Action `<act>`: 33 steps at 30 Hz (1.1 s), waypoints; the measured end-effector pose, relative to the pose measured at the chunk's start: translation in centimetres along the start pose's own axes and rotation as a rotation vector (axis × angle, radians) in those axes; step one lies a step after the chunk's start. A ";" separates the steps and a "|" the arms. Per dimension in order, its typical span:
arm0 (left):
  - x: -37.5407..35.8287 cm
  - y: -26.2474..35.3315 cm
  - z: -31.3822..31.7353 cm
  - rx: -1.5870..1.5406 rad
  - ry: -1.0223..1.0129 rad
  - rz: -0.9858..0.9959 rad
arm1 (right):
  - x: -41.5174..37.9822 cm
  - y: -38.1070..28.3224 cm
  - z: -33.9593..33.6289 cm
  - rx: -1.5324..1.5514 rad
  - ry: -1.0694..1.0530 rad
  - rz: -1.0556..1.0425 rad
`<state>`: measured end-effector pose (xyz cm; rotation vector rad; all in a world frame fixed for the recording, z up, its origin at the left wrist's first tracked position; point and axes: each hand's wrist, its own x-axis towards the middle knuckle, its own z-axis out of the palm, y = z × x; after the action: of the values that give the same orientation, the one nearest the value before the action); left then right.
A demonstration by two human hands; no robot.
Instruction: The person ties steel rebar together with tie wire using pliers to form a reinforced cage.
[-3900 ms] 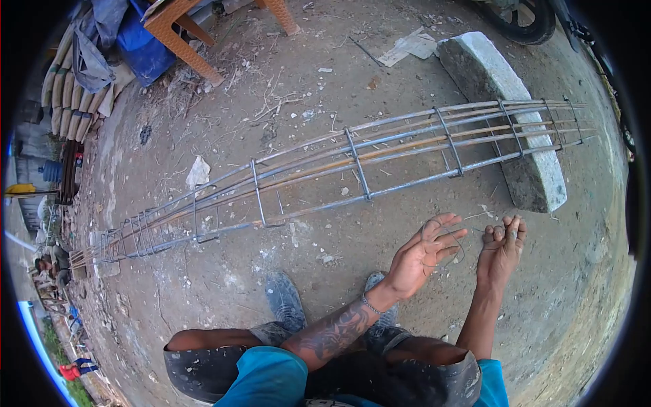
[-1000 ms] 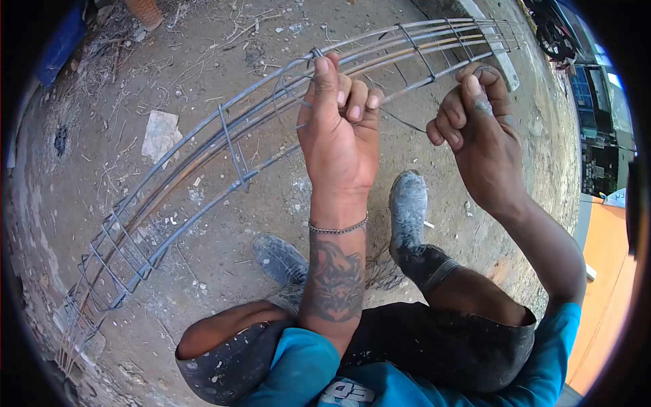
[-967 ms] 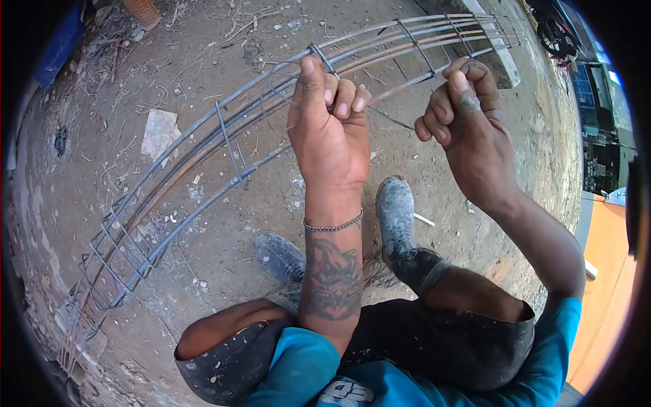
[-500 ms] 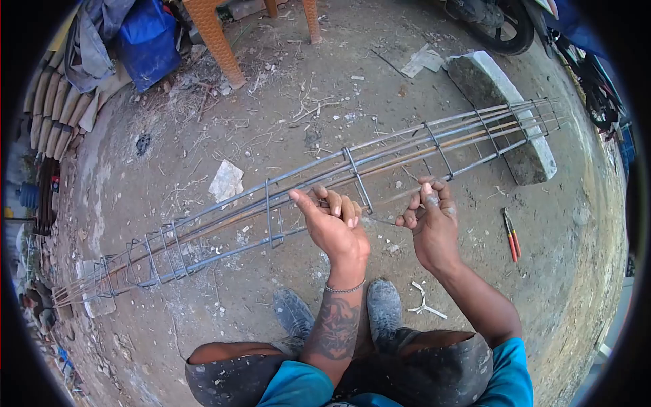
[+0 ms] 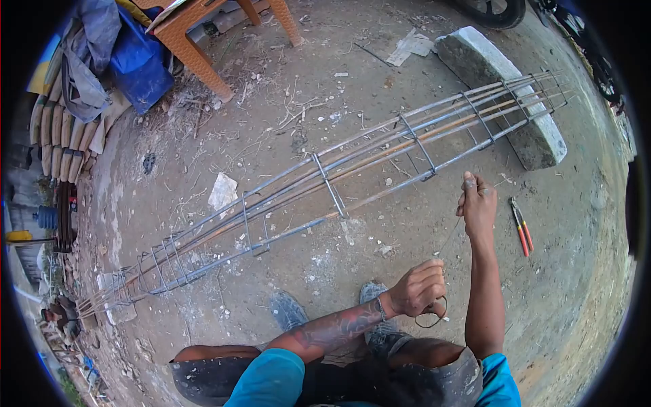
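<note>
My left hand [image 5: 418, 289] is closed in a fist, with a loop of thin binding wire [image 5: 430, 325] hanging from it. From that fist a strand runs up to my right hand [image 5: 479, 205], whose fingers are pinched shut on it, and a thin end sticks out beyond. Both hands are apart from the long rebar cage [image 5: 369, 199], which lies diagonally before me with square stirrups around its bars. Right of my right hand, pincers [image 5: 522, 229] with red handles lie on the ground.
A concrete block [image 5: 536, 139] props the cage's right end. An orange plastic chair [image 5: 196, 64] stands at the upper left, near a blue bag [image 5: 140, 74] and stacked sacks [image 5: 57, 139]. A motorcycle wheel [image 5: 498, 12] shows at the top. My shoes [image 5: 288, 310] are below the cage.
Both hands have moved away from the cage. The left has gone down and right, closing into a fist; the right has shifted rightward. The wire now stretches between them. The view has shifted.
</note>
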<state>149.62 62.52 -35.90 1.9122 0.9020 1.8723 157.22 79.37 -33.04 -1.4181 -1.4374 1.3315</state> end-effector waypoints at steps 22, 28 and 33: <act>-1.8 -2.4 -16.3 0.906 -0.078 -0.829 | -7.5 5.9 10.0 -0.118 -0.640 0.211; -1.5 -2.3 -16.6 0.892 -0.083 -0.819 | -7.2 6.5 10.2 0.032 -0.571 0.284; -1.4 -1.9 -17.3 0.887 -0.092 -0.745 | -7.9 6.2 10.5 -0.016 -0.520 0.213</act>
<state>132.43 59.58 -36.56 1.6072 2.2704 0.9792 149.84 68.95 -39.92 -1.3186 -1.6514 1.9322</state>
